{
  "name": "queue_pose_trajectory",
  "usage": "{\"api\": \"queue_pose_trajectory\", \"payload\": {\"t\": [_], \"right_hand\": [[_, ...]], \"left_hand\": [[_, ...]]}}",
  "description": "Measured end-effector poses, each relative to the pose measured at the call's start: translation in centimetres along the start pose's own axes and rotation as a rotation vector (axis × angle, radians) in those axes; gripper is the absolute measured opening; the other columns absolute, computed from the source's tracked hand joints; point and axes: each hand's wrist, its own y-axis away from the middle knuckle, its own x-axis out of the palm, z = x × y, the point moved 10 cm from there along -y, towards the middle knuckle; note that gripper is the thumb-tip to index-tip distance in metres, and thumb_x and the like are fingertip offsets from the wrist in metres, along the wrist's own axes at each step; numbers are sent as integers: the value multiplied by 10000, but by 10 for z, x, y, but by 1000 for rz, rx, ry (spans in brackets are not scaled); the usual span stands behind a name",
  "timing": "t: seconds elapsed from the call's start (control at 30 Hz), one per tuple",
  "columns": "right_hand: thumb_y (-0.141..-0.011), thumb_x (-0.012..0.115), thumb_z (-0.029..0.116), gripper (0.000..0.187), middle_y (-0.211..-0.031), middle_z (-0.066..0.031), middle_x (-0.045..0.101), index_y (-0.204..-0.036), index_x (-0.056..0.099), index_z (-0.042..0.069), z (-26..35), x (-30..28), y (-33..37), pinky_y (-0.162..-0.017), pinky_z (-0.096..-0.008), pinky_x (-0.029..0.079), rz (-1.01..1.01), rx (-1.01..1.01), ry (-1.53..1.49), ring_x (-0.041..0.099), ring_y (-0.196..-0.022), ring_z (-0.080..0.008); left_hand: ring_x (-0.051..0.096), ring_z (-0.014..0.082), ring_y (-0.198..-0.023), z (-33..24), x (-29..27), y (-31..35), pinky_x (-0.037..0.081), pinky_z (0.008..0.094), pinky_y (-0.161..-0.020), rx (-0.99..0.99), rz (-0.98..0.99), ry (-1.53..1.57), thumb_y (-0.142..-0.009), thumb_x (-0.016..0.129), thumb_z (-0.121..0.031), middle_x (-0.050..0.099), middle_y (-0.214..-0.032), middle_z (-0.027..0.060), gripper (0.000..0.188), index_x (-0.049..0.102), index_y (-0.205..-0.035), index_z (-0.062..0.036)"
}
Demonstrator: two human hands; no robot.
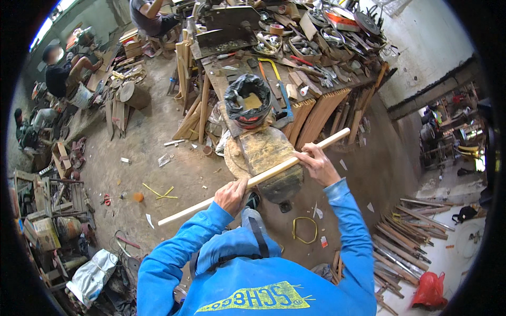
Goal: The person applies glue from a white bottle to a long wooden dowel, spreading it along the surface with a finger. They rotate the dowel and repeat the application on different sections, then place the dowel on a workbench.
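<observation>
A long, pale wooden stick (274, 170) slants across in front of me, its right end farther away and higher in view. My left hand (232, 196) is closed around its middle-left part. Nearer its far right end, my right hand (318, 165) grips it with thumb and fingers. Beneath the stick, between my hands, is a dust-covered rounded stand (263, 150) with a dark near end; whether the stick touches it I cannot tell. Just beyond stands a bucket lined with a black plastic bag (247, 100), something yellowish inside.
A workbench (232, 66) ahead carries heaped tools and a yellow-and-blue hacksaw (275, 79). Wood strips (403, 247) and a red plastic bag (429, 289) lie at right. Yellow strap pieces (304, 230) litter the floor. One person (63, 71) sits far left; others are nearby.
</observation>
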Motion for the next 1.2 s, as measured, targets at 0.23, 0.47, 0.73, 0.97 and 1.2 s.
{"api": "queue_pose_trajectory", "payload": {"t": [0.23, 0.47, 0.73, 0.97, 1.2], "right_hand": [[-979, 497, 319, 426, -1269, -154, 485, -1306, 510, 46, -119, 260, 230, -1007, -425, 390, -858, 1414, -1284, 482, -1151, -284], [-950, 556, 350, 324, -908, -75, 668, -1106, 631, 76, 218, 180, 186, -817, -420, 533, 144, -371, -2404, 637, -806, -183], [-981, 491, 408, 504, -1153, -54, 606, -1374, 475, 92, -87, 227, 271, -1003, -386, 422, -1308, 1366, -1447, 550, -1080, -196], [-973, 518, 344, 397, -1081, -47, 640, -1288, 550, 105, -133, 334, 282, -837, -355, 462, -675, 1246, -1415, 579, -940, -197], [-974, 532, 296, 318, -1025, -47, 671, -1212, 614, 102, -171, 318, 280, -746, -336, 487, 51, 718, -595, 611, -858, -199]], "left_hand": [[671, 318, -908, 6, 17, -5, 547, 388, -749, 28, -29, 55, -831, 648, -114, 681, -1022, 167, 326, 592, -1139, -23], [681, 307, -894, 8, 10, 4, 557, 381, -744, 67, -91, 60, -851, 655, -106, 688, -1029, 146, 287, 601, -1123, -35], [679, 305, -895, 13, 11, -1, 554, 393, -736, -10, -23, 71, -838, 647, -124, 694, -995, 143, 312, 599, -1142, -71], [662, 326, -978, 42, -7, 48, 542, 413, -805, -182, -4, -21, -856, 620, -146, 672, -1103, 148, 341, 566, -1184, -65], [670, 302, -994, 129, -64, 179, 546, 387, -818, -229, -61, -93, -882, 641, -182, 681, -1092, 142, 288, 613, -1145, -70]]}}
